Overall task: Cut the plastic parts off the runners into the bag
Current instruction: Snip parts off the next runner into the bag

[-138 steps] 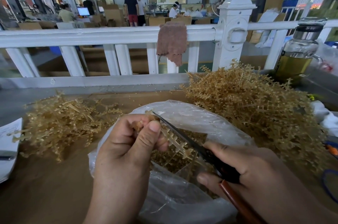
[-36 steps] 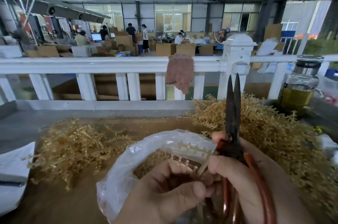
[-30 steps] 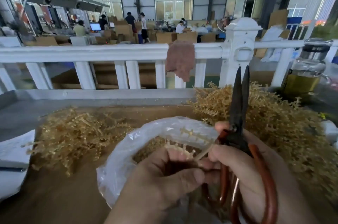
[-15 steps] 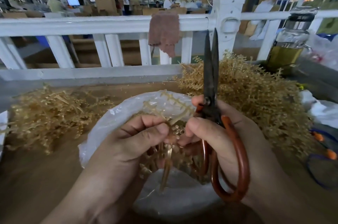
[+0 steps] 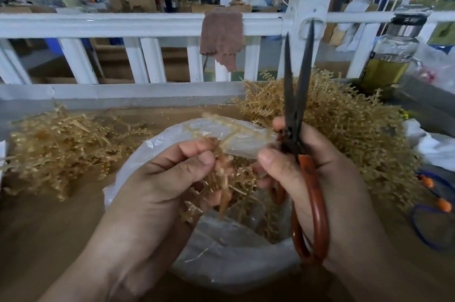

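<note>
Scissors (image 5: 291, 139) newly agape before white railing (image 5: 123, 24)

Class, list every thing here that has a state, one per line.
Black-bladed scissors with red-brown handles: blades slightly apart, pointing up, gripped by right hand.
Clear plastic bag: mouth open, cut pieces inside.
Tan plastic runner: held by left hand over bag.
Lidded glass bottle: closed, part full.

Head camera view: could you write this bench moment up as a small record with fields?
Left hand: pinches a tan plastic runner above the clear plastic bag
Right hand: grips black-bladed scissors with red-brown handles, blades upward, slightly parted
Bag contents: tan cut pieces
Piles: tan runner heaps left and right of bag
Behind: brown cloth on white railing
</note>
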`<act>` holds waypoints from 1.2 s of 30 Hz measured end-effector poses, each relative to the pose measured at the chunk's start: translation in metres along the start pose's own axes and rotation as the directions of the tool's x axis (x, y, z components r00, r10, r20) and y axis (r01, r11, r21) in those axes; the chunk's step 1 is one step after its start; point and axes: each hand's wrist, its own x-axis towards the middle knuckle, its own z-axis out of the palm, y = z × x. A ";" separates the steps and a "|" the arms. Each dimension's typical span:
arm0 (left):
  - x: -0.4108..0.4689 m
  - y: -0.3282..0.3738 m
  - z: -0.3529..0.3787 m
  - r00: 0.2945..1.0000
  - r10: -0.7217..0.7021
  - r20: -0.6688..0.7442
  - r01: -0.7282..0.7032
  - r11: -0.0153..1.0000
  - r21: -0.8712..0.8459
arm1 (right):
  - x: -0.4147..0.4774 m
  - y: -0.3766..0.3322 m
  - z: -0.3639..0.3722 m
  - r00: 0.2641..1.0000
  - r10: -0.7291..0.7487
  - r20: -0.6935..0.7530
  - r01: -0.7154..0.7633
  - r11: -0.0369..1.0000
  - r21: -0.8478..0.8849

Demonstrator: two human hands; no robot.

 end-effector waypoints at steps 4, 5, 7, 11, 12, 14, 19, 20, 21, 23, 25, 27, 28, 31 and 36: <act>0.002 -0.003 0.000 0.996 0.088 -0.006 -0.088 0.996 -0.018 | -0.003 -0.008 -0.004 0.992 -0.122 -0.018 0.122 0.992 -0.015; 0.003 -0.005 -0.002 0.994 0.112 -0.015 -0.112 0.994 -0.002 | -0.005 -0.011 -0.003 0.991 -0.133 0.014 0.133 0.991 -0.018; 0.004 -0.008 -0.006 0.988 0.153 -0.026 -0.152 0.988 0.033 | -0.009 -0.013 0.002 0.988 -0.118 0.100 0.120 0.993 -0.019; 0.006 -0.009 -0.008 0.975 0.217 -0.039 -0.212 0.972 0.097 | -0.014 -0.010 0.009 0.979 -0.020 0.203 0.016 1.000 0.022; 0.006 -0.009 -0.007 0.976 0.213 -0.050 -0.207 0.973 0.105 | -0.014 -0.009 0.010 0.980 -0.008 0.198 0.000 0.999 0.039; 0.006 -0.010 -0.006 0.980 0.198 -0.020 -0.195 0.976 0.101 | -0.014 -0.009 0.012 0.986 0.020 0.166 -0.039 0.993 0.112; 0.004 -0.013 -0.002 0.987 0.162 0.001 -0.161 0.984 0.082 | -0.012 -0.012 0.011 0.987 0.046 0.154 -0.077 0.976 0.205; 0.004 -0.013 -0.002 0.986 0.169 -0.008 -0.168 0.981 0.092 | -0.013 -0.012 0.011 0.988 0.043 0.150 -0.072 0.979 0.191; 0.003 -0.012 -0.001 0.984 0.175 -0.015 -0.173 0.980 0.103 | -0.013 -0.013 0.011 0.989 0.034 0.147 -0.060 0.983 0.173; 0.002 -0.011 -0.002 0.982 0.185 -0.024 -0.182 0.978 0.105 | -0.014 -0.016 0.010 0.988 -0.021 0.152 0.005 0.995 0.101; 0.002 -0.010 -0.003 0.981 0.191 -0.021 -0.189 0.980 0.069 | -0.013 -0.018 0.006 0.983 -0.076 0.165 0.075 0.997 0.012; 0.003 -0.007 -0.004 0.980 0.198 -0.021 -0.197 0.979 0.048 | -0.008 -0.020 0.000 0.983 -0.093 0.161 0.102 0.993 -0.052; 0.003 -0.006 -0.005 0.978 0.206 -0.020 -0.205 0.977 0.051 | -0.006 -0.021 -0.004 0.983 -0.085 0.163 0.099 0.992 -0.078; 0.005 -0.004 -0.005 0.973 0.230 -0.020 -0.229 0.972 0.046 | 0.003 -0.023 -0.015 0.976 -0.039 0.214 0.086 0.973 -0.215; 0.007 -0.004 -0.008 0.971 0.224 -0.086 -0.225 0.974 0.000 | 0.013 -0.024 -0.028 0.923 0.052 0.382 0.134 0.885 -0.446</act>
